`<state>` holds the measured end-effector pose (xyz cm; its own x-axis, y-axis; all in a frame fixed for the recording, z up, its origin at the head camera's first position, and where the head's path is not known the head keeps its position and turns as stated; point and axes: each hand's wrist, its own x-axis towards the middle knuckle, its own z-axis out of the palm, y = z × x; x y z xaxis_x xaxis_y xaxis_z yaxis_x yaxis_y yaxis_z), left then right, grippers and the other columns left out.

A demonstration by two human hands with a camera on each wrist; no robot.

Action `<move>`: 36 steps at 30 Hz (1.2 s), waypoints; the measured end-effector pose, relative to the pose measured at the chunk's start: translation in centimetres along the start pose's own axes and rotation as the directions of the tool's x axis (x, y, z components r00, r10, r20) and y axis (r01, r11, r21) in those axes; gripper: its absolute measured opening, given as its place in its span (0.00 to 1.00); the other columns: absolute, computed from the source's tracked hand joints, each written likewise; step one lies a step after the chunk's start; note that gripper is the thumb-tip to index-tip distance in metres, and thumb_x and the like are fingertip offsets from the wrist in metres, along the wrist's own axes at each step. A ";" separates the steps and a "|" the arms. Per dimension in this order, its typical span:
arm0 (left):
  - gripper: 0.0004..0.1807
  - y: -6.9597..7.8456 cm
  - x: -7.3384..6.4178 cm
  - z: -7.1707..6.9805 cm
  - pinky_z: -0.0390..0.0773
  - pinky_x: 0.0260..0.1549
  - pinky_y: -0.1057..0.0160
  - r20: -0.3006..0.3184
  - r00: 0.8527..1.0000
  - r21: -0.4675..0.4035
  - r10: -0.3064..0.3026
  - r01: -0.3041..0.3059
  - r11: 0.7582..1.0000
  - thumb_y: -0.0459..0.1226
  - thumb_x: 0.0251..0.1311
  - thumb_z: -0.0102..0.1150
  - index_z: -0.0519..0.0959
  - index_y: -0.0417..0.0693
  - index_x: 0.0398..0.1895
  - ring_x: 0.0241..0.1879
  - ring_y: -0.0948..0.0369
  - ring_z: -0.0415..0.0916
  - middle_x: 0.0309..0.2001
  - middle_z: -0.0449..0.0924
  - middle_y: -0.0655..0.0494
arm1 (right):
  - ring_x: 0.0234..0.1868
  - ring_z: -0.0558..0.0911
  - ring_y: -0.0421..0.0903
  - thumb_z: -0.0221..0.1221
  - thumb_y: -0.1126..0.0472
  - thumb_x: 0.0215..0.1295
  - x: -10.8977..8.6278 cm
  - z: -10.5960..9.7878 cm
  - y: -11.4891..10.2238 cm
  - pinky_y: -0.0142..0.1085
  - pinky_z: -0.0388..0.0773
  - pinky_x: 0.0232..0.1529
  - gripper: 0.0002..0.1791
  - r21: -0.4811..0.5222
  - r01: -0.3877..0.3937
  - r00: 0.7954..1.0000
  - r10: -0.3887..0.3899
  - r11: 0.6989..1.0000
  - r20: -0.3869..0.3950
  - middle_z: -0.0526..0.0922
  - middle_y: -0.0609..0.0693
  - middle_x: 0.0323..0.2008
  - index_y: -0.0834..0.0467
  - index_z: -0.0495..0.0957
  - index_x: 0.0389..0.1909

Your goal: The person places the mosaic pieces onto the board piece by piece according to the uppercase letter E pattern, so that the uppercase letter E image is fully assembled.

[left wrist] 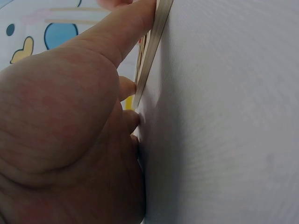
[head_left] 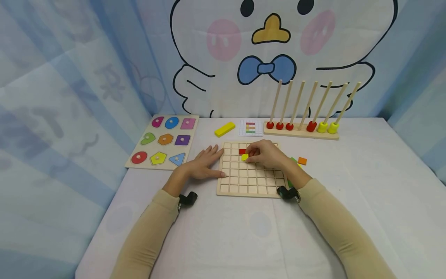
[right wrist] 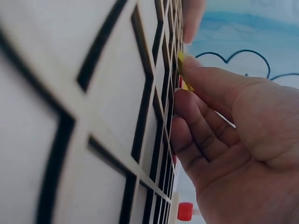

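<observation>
A small, flat yellow tile [head_left: 244, 157] is pinched by the right hand [head_left: 267, 154] at the far part of a square pale-wooden grid board [head_left: 252, 189], just beside a flat red tile [head_left: 242, 151]. The board's left edge is touched by the left hand [head_left: 203, 164], fingers spread, nothing gripped.

Looks like pale bare wood, matt and smooth, in the grid board [head_left: 244, 195]; streaked along the cut edge in the left wrist view. Similar plain matt wood in the bead stand [head_left: 299, 134]. Smooth and evenly coloured on the red beads [head_left: 311, 126] and yellow beads [head_left: 333, 128]; cannot tell painted wood from plastic. Flat, uniform colour on the yellow tile [head_left: 244, 157]; material likewise unclear. Appears to be paper or thin card in the printed sheet [head_left: 250, 128]. Matt cloth in the tablecloth [head_left: 209, 236], finely textured close up, lightly creased. Soft draped cloth, printed, in the backdrop [head_left: 226, 93]. Matt fabric in the sleeves [head_left: 345, 232]. Black, plastic-looking casing on the wrist cameras [head_left: 188, 198].
</observation>
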<state>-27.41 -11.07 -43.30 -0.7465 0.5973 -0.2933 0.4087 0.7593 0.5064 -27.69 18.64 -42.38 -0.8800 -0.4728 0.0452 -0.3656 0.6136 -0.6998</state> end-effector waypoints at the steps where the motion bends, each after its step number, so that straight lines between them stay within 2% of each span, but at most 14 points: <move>1: 0.57 0.0 0.0 0.0 0.25 0.82 0.48 0.000 1.000 0.003 0.001 -0.001 1.000 0.65 0.66 0.58 0.39 0.58 0.86 0.85 0.51 0.20 0.86 0.26 0.51 | 0.35 0.80 0.45 0.73 0.59 0.63 0.0 0.0 0.0 0.35 0.79 0.40 0.12 -0.007 0.002 1.000 -0.002 1.000 0.006 0.85 0.49 0.33 0.60 0.86 0.44; 11: 0.57 -0.1 0.0 0.0 0.25 0.82 0.48 -0.003 1.000 0.009 0.001 -0.001 1.000 0.66 0.66 0.58 0.39 0.58 0.86 0.85 0.51 0.20 0.86 0.27 0.51 | 0.36 0.80 0.45 0.73 0.60 0.63 0.4 0.1 -0.6 0.37 0.78 0.41 0.11 -0.049 -0.004 0.999 0.006 0.999 0.037 0.86 0.50 0.34 0.59 0.87 0.44; 19: 0.57 -0.1 0.1 0.0 0.24 0.82 0.48 -0.006 1.000 0.001 0.009 -0.009 1.000 0.65 0.66 0.59 0.39 0.57 0.86 0.85 0.51 0.20 0.86 0.27 0.51 | 0.34 0.78 0.45 0.73 0.60 0.63 0.6 0.1 -0.9 0.36 0.76 0.39 0.11 -0.046 -0.024 0.998 0.027 0.999 0.059 0.84 0.50 0.33 0.59 0.87 0.43; 36: 0.57 -0.1 0.1 0.0 0.24 0.82 0.48 0.003 1.000 -0.008 0.001 -0.001 1.000 0.65 0.65 0.60 0.39 0.58 0.86 0.85 0.51 0.20 0.86 0.27 0.51 | 0.34 0.78 0.45 0.74 0.60 0.62 0.5 0.0 -0.8 0.36 0.76 0.39 0.13 -0.028 -0.052 0.998 0.053 0.998 0.038 0.84 0.50 0.33 0.59 0.87 0.46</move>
<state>-27.56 -11.07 -43.38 -0.7447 0.5987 -0.2948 0.4052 0.7567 0.5131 -27.81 17.86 -41.80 -0.8858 -0.4637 -0.0190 -0.3282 0.6548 -0.6808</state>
